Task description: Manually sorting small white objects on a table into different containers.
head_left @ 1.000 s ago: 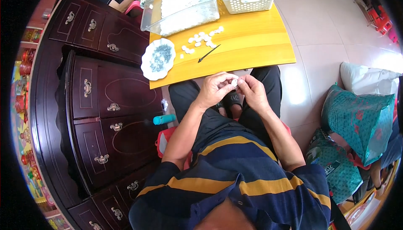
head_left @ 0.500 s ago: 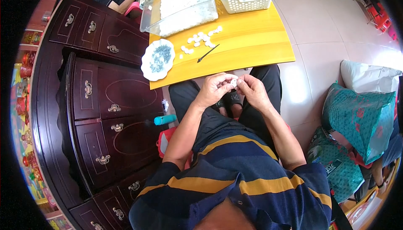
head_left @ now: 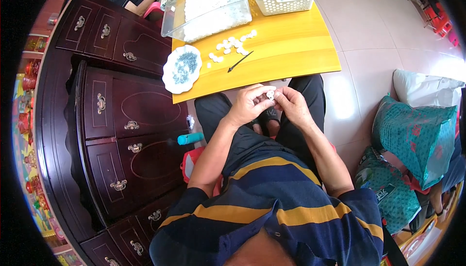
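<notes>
Left hand (head_left: 247, 104) and right hand (head_left: 294, 106), small white piece (head_left: 270, 94) between their fingertips.

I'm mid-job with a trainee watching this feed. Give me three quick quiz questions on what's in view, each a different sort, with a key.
1. True or false: the slim black tool lies on the yellow table.

2. What do the left hand and right hand hold together?

3. In the picture, where is the scalloped white dish relative to the loose white pieces?
A) To their right
B) To their left
C) On top of them

Key:
1. True.
2. A small white piece.
3. B.
</notes>
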The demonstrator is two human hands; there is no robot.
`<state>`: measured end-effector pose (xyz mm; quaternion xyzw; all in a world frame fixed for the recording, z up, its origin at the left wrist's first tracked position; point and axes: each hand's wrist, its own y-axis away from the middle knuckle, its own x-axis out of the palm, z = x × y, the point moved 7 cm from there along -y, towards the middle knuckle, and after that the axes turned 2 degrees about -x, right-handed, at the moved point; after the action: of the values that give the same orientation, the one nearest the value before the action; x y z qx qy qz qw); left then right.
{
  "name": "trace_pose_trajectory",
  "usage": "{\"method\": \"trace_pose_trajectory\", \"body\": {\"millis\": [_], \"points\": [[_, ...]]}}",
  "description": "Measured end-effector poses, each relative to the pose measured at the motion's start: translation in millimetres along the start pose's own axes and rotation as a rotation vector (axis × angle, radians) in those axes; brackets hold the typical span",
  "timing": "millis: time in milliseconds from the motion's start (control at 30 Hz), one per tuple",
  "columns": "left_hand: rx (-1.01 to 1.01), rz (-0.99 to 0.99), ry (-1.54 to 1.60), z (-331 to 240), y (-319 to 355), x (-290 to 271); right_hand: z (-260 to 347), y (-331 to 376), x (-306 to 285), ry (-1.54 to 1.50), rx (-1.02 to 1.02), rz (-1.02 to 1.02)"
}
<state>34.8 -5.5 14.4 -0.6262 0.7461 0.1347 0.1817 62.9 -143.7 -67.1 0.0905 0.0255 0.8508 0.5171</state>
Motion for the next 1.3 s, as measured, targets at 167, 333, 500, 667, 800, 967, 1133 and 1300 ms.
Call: {"method": "trace_pose_trajectory", "body": {"millis": [167,333,500,667,800,967,1133,1300], "points": [[0.091,-0.17,-0.18,-8,4,3,-1,1,5,-0.137,0.042,-0.02],[0.188,-0.231,-0.323,-14,5,4,-3,1,3,-0.172,0.057,-0.045],[0.248,-0.253,-0.364,-14,6,4,7,3,6,-0.292,0.074,-0.021],[0.242,-0.269,-0.333,-16,6,4,7,4,5,-0.334,0.116,-0.011],[0.229,-0.274,-0.313,-15,7,1,16,6,3,-0.362,0.121,-0.054],[0.256,-0.242,-0.228,-18,8,-3,25,-2,-22,-0.409,-0.075,-0.212],[0.329,-0.233,-0.289,-29,8,-4,46,-1,-15,-0.44,-0.154,-0.16],[0.215,-0.245,-0.194,-27,9,-11,52,9,10,-0.29,-0.197,0.025]]}}
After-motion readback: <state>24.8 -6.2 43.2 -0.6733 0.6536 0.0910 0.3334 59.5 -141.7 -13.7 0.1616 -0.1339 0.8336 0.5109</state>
